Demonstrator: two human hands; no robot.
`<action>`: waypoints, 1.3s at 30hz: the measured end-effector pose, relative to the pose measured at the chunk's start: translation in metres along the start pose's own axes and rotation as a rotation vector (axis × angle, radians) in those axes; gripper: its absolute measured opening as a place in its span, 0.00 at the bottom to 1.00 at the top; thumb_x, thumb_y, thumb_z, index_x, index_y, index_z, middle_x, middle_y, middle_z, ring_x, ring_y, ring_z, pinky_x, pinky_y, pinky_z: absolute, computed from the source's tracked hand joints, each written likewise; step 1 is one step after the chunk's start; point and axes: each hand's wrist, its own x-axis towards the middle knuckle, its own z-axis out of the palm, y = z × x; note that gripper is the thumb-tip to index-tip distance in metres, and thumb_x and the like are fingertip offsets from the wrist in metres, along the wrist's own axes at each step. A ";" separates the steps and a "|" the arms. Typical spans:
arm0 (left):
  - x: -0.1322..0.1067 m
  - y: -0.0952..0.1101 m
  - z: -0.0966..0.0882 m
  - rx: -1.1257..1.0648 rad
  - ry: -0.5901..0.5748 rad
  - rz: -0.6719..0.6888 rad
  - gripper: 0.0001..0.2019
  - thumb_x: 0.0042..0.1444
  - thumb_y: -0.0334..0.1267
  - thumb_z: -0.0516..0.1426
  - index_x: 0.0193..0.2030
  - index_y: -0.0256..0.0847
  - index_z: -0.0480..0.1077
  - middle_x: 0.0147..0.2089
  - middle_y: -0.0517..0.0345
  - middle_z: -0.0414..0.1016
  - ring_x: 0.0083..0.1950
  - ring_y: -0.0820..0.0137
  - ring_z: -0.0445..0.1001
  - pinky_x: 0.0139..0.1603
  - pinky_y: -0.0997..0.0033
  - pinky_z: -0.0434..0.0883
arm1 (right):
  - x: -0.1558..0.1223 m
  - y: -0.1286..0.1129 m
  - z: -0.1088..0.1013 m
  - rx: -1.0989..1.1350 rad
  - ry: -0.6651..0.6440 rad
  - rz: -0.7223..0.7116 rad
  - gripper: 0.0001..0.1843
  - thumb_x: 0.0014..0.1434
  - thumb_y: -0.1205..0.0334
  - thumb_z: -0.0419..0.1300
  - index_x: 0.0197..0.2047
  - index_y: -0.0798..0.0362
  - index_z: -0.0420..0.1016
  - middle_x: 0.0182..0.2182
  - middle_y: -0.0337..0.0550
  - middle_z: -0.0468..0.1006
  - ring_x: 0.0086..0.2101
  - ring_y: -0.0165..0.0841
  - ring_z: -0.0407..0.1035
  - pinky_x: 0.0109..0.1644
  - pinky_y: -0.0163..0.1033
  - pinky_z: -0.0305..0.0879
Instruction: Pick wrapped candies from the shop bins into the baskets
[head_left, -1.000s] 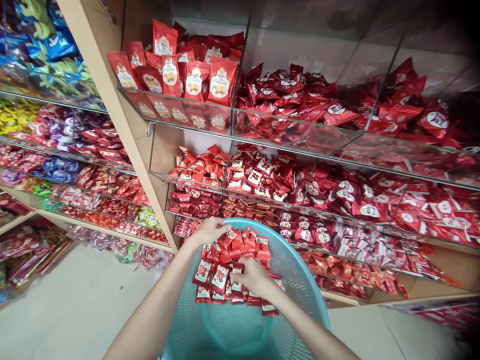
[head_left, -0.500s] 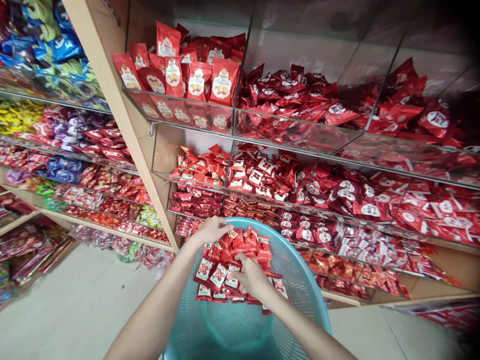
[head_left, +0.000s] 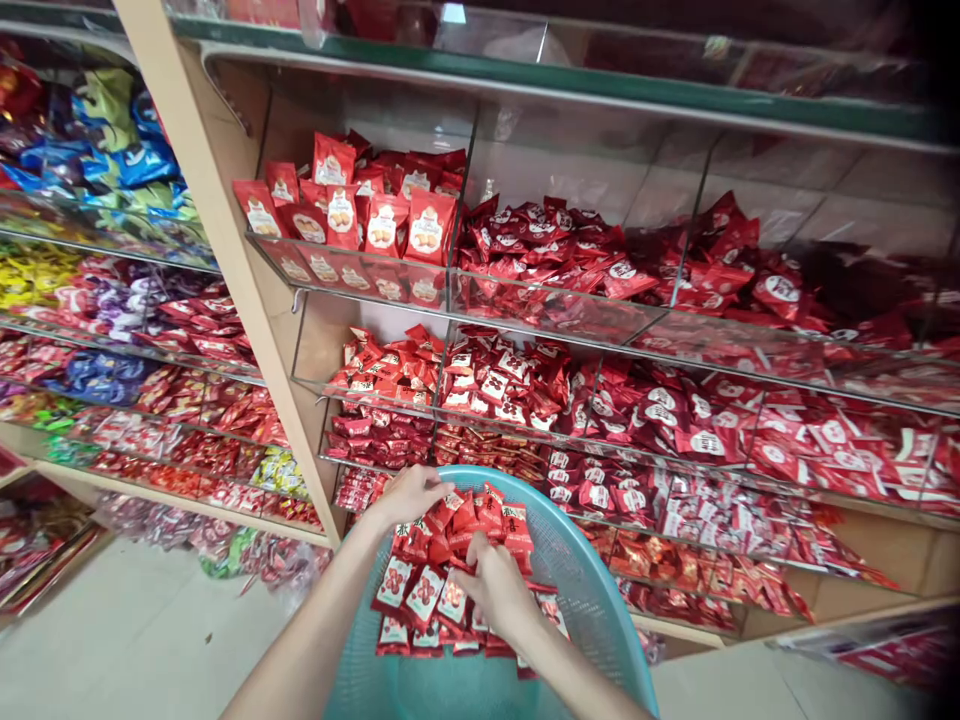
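One tiled floor [head_left: 135,630] lies to the left of both hands and below the shelves. One wooden shelving unit [head_left: 244,300] stands ahead of the hands, with its upright post beyond and to the left of the left hand. To the right of that post, clear plastic bins [head_left: 352,275] stand in three tiers, at least three bins in each of the upper two. The top tier holds red biscuit packets [head_left: 426,225] upright at the left and loose red sachets [head_left: 555,265] beside them. The lower tiers hold more red sachets, too many to count. To the left of the post, further shelves carry mixed blue, green, yellow and red packets [head_left: 105,150], also uncounted. One teal plastic mesh basket [head_left: 600,600] sits directly beneath both hands, its round rim passing behind them. Inside it, one heap of small red packets [head_left: 424,595], roughly two dozen in view and overlapping too much for an exact count, lies against the far side. One left hand [head_left: 409,497] rests on the heap's upper left edge, its fingers loosely spread, pinching nothing visible. One right hand [head_left: 499,590] sits in the middle of the heap, its fingers bunched and pressed down among the packets; whether it pinches one cannot be told.
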 end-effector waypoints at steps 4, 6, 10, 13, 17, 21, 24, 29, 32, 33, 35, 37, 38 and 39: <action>-0.001 0.001 0.001 0.003 -0.002 0.000 0.20 0.48 0.55 0.53 0.26 0.39 0.73 0.22 0.61 0.71 0.28 0.70 0.68 0.29 0.76 0.59 | -0.001 -0.018 -0.026 -0.095 0.117 -0.106 0.13 0.56 0.52 0.56 0.27 0.51 0.65 0.18 0.36 0.68 0.22 0.31 0.64 0.25 0.33 0.51; -0.001 0.001 0.002 0.005 -0.006 -0.004 0.20 0.48 0.55 0.53 0.26 0.39 0.73 0.22 0.61 0.71 0.29 0.70 0.68 0.29 0.76 0.59 | 0.001 -0.033 -0.051 -0.104 0.207 -0.192 0.15 0.58 0.50 0.52 0.26 0.50 0.64 0.17 0.36 0.67 0.20 0.30 0.62 0.25 0.34 0.50; 0.000 0.000 0.004 0.000 -0.018 -0.015 0.20 0.48 0.55 0.52 0.26 0.39 0.73 0.21 0.61 0.70 0.27 0.71 0.67 0.28 0.75 0.59 | 0.019 -0.066 -0.113 -0.112 0.452 -0.305 0.13 0.60 0.50 0.48 0.34 0.49 0.64 0.17 0.33 0.66 0.20 0.30 0.62 0.25 0.33 0.51; 0.000 -0.002 0.006 -0.005 -0.014 -0.015 0.21 0.47 0.56 0.52 0.25 0.38 0.73 0.21 0.61 0.69 0.27 0.71 0.66 0.28 0.75 0.58 | 0.049 -0.086 -0.149 -0.211 0.635 -0.291 0.10 0.60 0.54 0.49 0.40 0.51 0.63 0.22 0.37 0.72 0.25 0.33 0.68 0.30 0.34 0.56; 0.002 -0.007 0.008 -0.013 -0.021 -0.009 0.22 0.47 0.57 0.52 0.24 0.38 0.72 0.20 0.62 0.68 0.27 0.71 0.66 0.28 0.76 0.58 | 0.089 -0.105 -0.165 -0.375 0.625 -0.093 0.12 0.61 0.55 0.48 0.44 0.53 0.61 0.32 0.49 0.77 0.36 0.41 0.72 0.35 0.39 0.59; 0.002 -0.008 0.008 -0.019 -0.012 -0.004 0.22 0.47 0.58 0.52 0.25 0.38 0.72 0.21 0.61 0.70 0.27 0.71 0.67 0.28 0.76 0.58 | 0.109 -0.114 -0.158 -0.376 0.546 0.050 0.21 0.56 0.48 0.54 0.45 0.55 0.60 0.39 0.58 0.76 0.41 0.48 0.71 0.38 0.43 0.62; 0.000 -0.004 0.006 -0.021 -0.007 -0.003 0.22 0.47 0.57 0.52 0.25 0.39 0.73 0.22 0.61 0.70 0.27 0.71 0.67 0.28 0.76 0.59 | 0.113 -0.114 -0.154 -0.325 0.554 0.078 0.22 0.53 0.47 0.56 0.44 0.54 0.61 0.40 0.56 0.76 0.42 0.47 0.71 0.39 0.44 0.62; -0.002 0.000 0.004 -0.047 -0.030 -0.011 0.20 0.47 0.56 0.53 0.25 0.39 0.73 0.22 0.61 0.71 0.28 0.70 0.68 0.29 0.76 0.60 | 0.120 -0.106 -0.156 -0.199 0.591 0.079 0.19 0.49 0.49 0.60 0.39 0.50 0.63 0.37 0.48 0.75 0.39 0.42 0.71 0.38 0.41 0.62; -0.001 -0.001 0.004 -0.064 -0.034 -0.005 0.20 0.47 0.56 0.53 0.25 0.39 0.73 0.22 0.61 0.72 0.29 0.70 0.68 0.30 0.76 0.61 | 0.128 -0.099 -0.157 -0.072 0.617 0.054 0.18 0.45 0.50 0.62 0.34 0.50 0.63 0.34 0.43 0.74 0.36 0.38 0.70 0.36 0.38 0.61; 0.000 -0.001 0.005 -0.064 -0.033 -0.004 0.20 0.46 0.56 0.53 0.25 0.39 0.73 0.22 0.61 0.72 0.29 0.70 0.68 0.30 0.76 0.61 | 0.130 -0.097 -0.157 -0.020 0.630 0.032 0.17 0.44 0.52 0.63 0.33 0.50 0.62 0.32 0.41 0.73 0.34 0.36 0.69 0.35 0.37 0.60; 0.001 -0.002 0.005 -0.059 -0.033 0.000 0.20 0.47 0.56 0.53 0.25 0.39 0.73 0.22 0.61 0.72 0.29 0.70 0.68 0.30 0.75 0.61 | 0.131 -0.093 -0.159 0.093 0.643 -0.030 0.17 0.43 0.54 0.64 0.31 0.51 0.61 0.27 0.37 0.70 0.30 0.33 0.67 0.34 0.36 0.60; 0.001 -0.003 0.005 -0.058 -0.029 0.005 0.20 0.47 0.56 0.53 0.25 0.39 0.73 0.23 0.61 0.72 0.29 0.70 0.68 0.30 0.75 0.61 | 0.123 -0.092 -0.163 0.215 0.638 -0.109 0.17 0.42 0.55 0.64 0.31 0.51 0.60 0.23 0.33 0.66 0.27 0.30 0.64 0.32 0.35 0.60; 0.002 -0.004 0.005 -0.060 -0.026 0.006 0.20 0.47 0.56 0.53 0.26 0.39 0.74 0.23 0.61 0.72 0.29 0.70 0.68 0.30 0.75 0.61 | 0.114 -0.092 -0.165 0.280 0.633 -0.156 0.18 0.42 0.55 0.65 0.31 0.51 0.60 0.23 0.32 0.65 0.26 0.29 0.63 0.31 0.35 0.60; 0.002 -0.004 0.005 -0.064 -0.024 0.008 0.20 0.47 0.56 0.53 0.26 0.39 0.74 0.23 0.60 0.73 0.30 0.70 0.68 0.30 0.75 0.61 | 0.103 -0.092 -0.166 0.345 0.625 -0.207 0.19 0.42 0.55 0.65 0.31 0.51 0.59 0.23 0.31 0.64 0.25 0.28 0.62 0.31 0.34 0.60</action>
